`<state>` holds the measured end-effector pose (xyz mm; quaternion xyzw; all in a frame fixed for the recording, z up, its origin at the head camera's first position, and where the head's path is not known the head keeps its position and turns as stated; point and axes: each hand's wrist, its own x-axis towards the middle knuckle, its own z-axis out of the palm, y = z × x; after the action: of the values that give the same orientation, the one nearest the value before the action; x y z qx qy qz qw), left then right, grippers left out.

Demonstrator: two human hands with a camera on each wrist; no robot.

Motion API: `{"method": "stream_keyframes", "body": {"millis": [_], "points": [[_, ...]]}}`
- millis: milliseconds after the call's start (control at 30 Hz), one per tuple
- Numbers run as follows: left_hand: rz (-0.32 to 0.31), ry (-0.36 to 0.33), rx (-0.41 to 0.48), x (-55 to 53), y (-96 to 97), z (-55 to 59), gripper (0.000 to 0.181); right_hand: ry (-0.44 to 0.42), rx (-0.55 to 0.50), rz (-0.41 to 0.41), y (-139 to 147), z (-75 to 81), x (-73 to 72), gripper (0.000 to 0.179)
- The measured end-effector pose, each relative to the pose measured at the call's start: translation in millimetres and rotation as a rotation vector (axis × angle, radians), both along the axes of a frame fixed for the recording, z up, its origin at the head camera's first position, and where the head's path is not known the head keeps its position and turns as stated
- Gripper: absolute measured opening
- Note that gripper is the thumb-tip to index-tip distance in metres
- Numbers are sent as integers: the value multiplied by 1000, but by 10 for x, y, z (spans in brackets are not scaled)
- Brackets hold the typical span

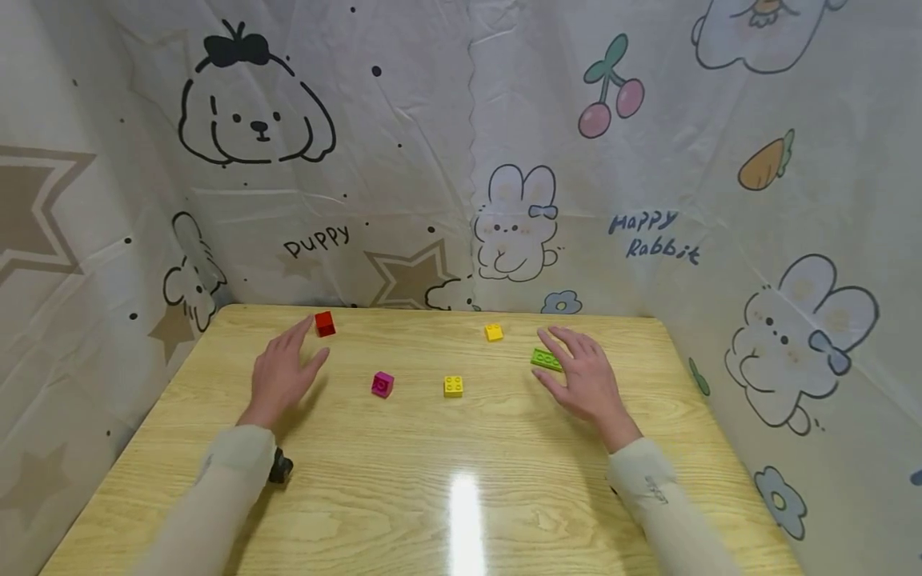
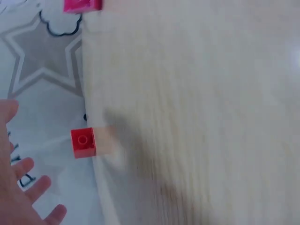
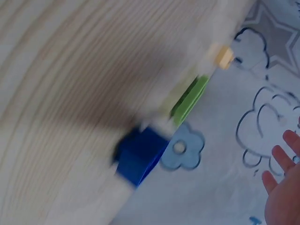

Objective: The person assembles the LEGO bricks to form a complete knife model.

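Observation:
My left hand [image 1: 282, 374] is over the left side of the table, its fingers spread and holding nothing. Just past its fingertips stands a red toy brick [image 1: 325, 324], which the left wrist view shows with its hollow underside [image 2: 83, 140] facing the camera. A magenta brick [image 1: 382, 385] lies to the right of that hand. My right hand [image 1: 585, 376], fingers loosely bent and apart, hovers beside a flat green brick [image 1: 545, 360] and overlaps it in the head view. The right wrist view also shows a blue brick [image 3: 142, 154], hidden behind this hand in the head view.
Two yellow bricks, a studded one [image 1: 453, 387] near the middle and another [image 1: 493, 332] farther back, lie between the hands. The wooden table [image 1: 374, 480] is bordered at the back and sides by a printed cloth [image 1: 403, 192]. A bright reflection shows at the front.

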<state>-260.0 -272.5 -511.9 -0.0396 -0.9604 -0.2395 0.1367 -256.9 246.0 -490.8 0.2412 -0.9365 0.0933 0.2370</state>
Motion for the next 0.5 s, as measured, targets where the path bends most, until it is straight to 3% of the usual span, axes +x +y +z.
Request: {"method": "stream_keyframes", "body": {"millis": [267, 500], "points": [[28, -76, 124, -163, 11, -45, 76, -69, -98, 48, -375, -32, -27, 67], [43, -87, 326, -352, 20, -16, 80, -255, -207, -81, -410, -5, -192, 65]]}}
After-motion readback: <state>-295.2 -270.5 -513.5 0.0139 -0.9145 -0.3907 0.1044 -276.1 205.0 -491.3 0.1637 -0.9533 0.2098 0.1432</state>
